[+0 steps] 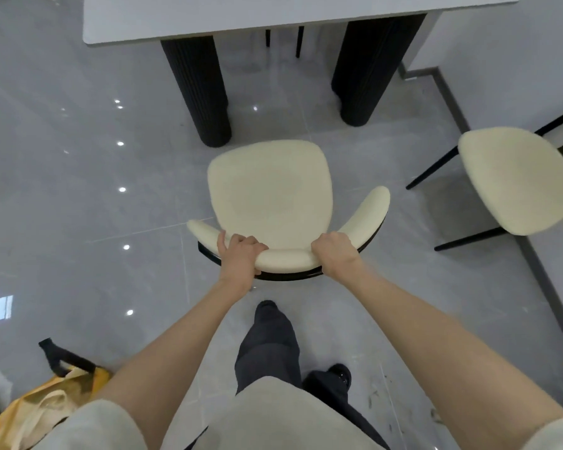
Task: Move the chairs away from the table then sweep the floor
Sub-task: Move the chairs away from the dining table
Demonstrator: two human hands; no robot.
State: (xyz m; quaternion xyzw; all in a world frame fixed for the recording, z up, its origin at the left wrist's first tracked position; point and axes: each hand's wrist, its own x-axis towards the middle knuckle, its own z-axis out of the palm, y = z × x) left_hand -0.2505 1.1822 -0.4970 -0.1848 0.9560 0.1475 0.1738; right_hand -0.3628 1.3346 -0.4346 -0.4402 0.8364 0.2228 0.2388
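Glossy grey floor (78, 206), white table (273, 14) at the top, cream chair (270, 196) standing just clear of its black legs, second chair (514, 180) off right, and left hand (239, 254) and right hand (335, 253) each curled tight over the cream chair's backrest.

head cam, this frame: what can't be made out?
All head view.
Legs of the held chair: mostly hidden under its own seat; left hand and right hand grip its backrest.
The second chair: far side cut off by the right edge, motion-blurred.
The thin black legs behind the table: rest hidden by the tabletop.
The yellow bag: cut off at the bottom-left corner.
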